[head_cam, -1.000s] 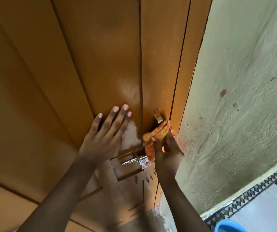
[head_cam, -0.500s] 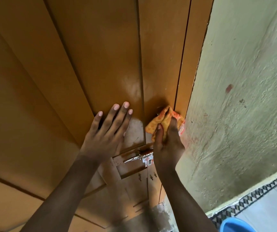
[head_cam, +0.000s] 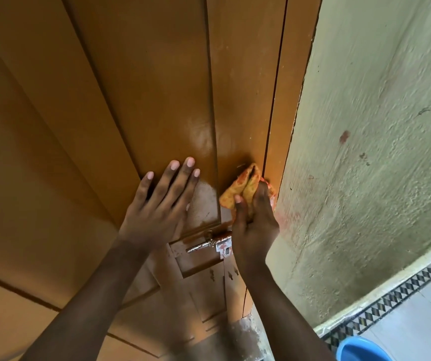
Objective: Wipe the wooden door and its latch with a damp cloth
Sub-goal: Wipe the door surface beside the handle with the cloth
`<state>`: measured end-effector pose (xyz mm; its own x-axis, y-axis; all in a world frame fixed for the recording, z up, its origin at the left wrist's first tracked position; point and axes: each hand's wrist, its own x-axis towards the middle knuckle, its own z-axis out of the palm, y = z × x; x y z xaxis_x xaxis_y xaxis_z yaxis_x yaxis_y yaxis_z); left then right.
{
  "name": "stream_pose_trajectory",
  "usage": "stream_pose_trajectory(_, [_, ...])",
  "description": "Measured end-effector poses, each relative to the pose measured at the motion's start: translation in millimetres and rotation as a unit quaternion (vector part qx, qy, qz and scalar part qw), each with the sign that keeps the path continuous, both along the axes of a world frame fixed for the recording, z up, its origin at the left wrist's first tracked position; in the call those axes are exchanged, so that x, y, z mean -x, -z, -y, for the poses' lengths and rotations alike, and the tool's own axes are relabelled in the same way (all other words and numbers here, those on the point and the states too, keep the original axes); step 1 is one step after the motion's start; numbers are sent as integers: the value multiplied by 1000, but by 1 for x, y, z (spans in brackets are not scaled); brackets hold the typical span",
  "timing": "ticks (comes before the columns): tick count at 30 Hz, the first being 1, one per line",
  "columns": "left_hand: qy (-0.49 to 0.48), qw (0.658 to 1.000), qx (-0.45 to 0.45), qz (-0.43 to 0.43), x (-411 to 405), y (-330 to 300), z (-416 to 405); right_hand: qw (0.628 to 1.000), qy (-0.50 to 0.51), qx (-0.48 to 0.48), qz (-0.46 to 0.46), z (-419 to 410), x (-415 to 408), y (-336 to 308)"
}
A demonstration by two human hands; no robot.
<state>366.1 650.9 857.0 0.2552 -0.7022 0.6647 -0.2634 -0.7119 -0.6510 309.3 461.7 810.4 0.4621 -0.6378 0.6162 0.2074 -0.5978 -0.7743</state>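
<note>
The brown wooden door (head_cam: 144,87) fills the left and middle of the view. My left hand (head_cam: 161,204) lies flat on it with fingers spread, just left of the door's edge strip. My right hand (head_cam: 254,225) presses a bunched orange-yellow cloth (head_cam: 243,187) against the door's right edge, beside the frame. The cloth hides the upper metal piece there. Below both hands, the metal slide latch (head_cam: 209,243) sits uncovered, its right end behind my right wrist.
A rough pale-green wall (head_cam: 378,152) stands close on the right. At the bottom right is a tiled floor (head_cam: 422,316) with a black-and-white patterned border, and the rim of a blue bucket (head_cam: 360,350).
My right hand has slid the cloth up from beside the latch bolt to the door edge above it, covering the upper metal piece. My left hand has stayed flat on the door.
</note>
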Motion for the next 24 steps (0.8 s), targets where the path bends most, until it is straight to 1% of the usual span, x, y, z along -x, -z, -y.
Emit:
stream_pose_trajectory(1, [-1,1000,-2,1,0,1,0,1000,4,16,-7,1,-1,3])
stream_pose_trajectory(3, [-5,1000,-4,5,-1,1,-1,1000,11,19,-10,3,-4,2])
stream_pose_trajectory(6, [-7,1000,-4,8,-2,0,-1,1000,-4,-7,7,5,1,4])
stream_pose_trajectory(7, [-8,1000,-3,6,-2,0,-2,999,-11,-38,13,4,4,5])
stream_pose_trajectory(9, [-6,1000,-4,0,0,0,-2,991,-2,-132,13,3,9,2])
stream_pose_trajectory(11, [-2,1000,-3,-6,2,-1,-1,972,2,-233,6,2,5,-8])
stream_pose_trajectory(12, [-2,1000,-1,-9,2,-1,-1,965,1,-261,7,1,2,-16])
stream_pose_trajectory(13, [-2,1000,1,-10,2,-1,-1,966,3,-260,15,1,-2,-24])
stream_pose_trajectory(14, [-2,1000,0,-10,2,-1,-2,974,11,-223,31,0,-4,-31])
stream_pose_trajectory(16, [-2,1000,-4,-2,2,-2,-1,992,13,-113,60,-1,-3,-35])
stream_pose_trajectory(17, [2,1000,-3,-1,2,-3,0,996,6,-58,62,0,-2,-27])
stream_pose_trajectory(18, [7,1000,0,-1,2,-2,-1,998,4,-36,58,2,1,-16])
stream_pose_trajectory(19, [9,1000,1,1,1,-2,-1,997,9,-62,37,4,5,-5])
stream_pose_trajectory(20, [9,1000,1,3,0,-2,0,991,16,-133,2,5,10,3])
stream_pose_trajectory(21, [7,1000,-1,5,0,-3,0,975,15,-216,-40,5,12,8])
stream_pose_trajectory(22, [6,1000,-1,3,1,-3,0,958,13,-276,-71,5,11,14])
stream_pose_trajectory(23, [7,1000,0,-1,1,-3,0,950,12,-301,-80,4,10,15])
stream_pose_trajectory(24, [7,1000,-1,-4,1,-2,-1,951,9,-300,-73,3,9,9])
